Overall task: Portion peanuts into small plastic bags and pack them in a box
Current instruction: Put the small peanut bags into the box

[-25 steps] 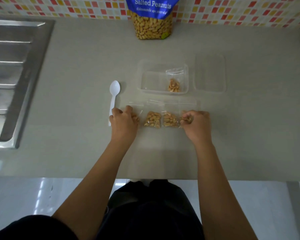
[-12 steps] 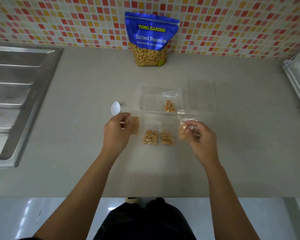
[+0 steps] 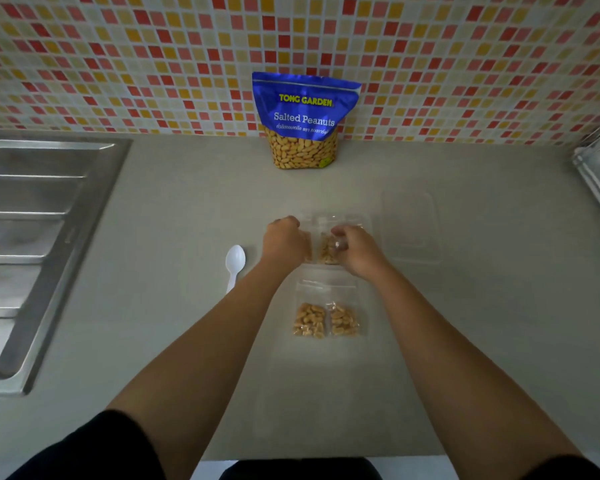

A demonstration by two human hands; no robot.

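Head view: both hands reach over the clear plastic box [image 3: 364,221] on the grey surface [image 3: 187,216]. The left hand [image 3: 284,241] is curled closed on a small peanut bag [image 3: 308,244] at the box's left side; the right hand [image 3: 355,249] has its fingers pinched closed on a second small bag of peanuts [image 3: 327,250] inside the box. Two filled bags [image 3: 326,318] lie side by side on the surface nearer the person. The clear lid [image 3: 410,227] lies just right of the box, a white plastic spoon [image 3: 234,265] to its left, the blue Salted Peanuts pouch [image 3: 303,121] upright against the tiled wall [image 3: 118,57], and the steel sink [image 3: 32,237] far left.
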